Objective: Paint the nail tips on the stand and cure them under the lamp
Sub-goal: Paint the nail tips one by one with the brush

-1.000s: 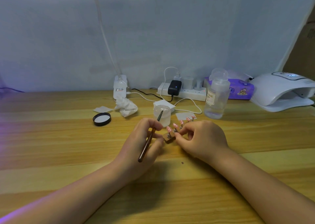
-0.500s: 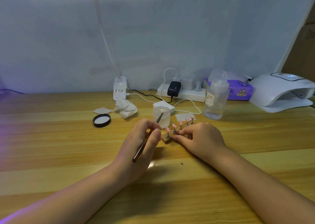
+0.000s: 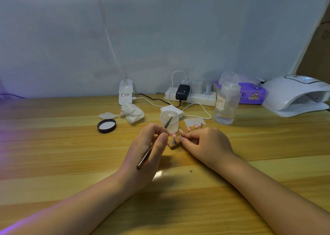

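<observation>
- Right now the person's left hand (image 3: 151, 149) pinches a thin dark brush (image 3: 153, 143) between thumb and curled fingers, the handle slanting down toward the near left and the bristle end pointing up and to the far right.
- Just beside it, the right hand (image 3: 205, 145) has its fingers curled in, the fingertips pinching at the small stand (image 3: 174, 146) that sits on the wooden desk (image 3: 71, 154) between the two hands.
- Pink nail tips (image 3: 181, 131) stand up on little pegs in a row that runs from the stand's near left end away to the far right, partly behind the right hand's knuckles.
- Behind the brush's tip sits a small clear jar (image 3: 169, 121), with a white cube-shaped box (image 3: 175, 109) touching its far side, or so it looks from here.
- Further left lie a black lid (image 3: 106, 126) turned inside up, a crumpled tissue (image 3: 133, 112) and a flat white pad (image 3: 107, 115).
- At the far right edge of the desk rests the white curing lamp (image 3: 296, 95), well apart from the stand, its opening facing the near side.
- Between lamp and jar stands a clear pump bottle (image 3: 225, 100), with a purple wipes pack (image 3: 251, 93) and a white power strip (image 3: 191, 97) against the wall behind it.
</observation>
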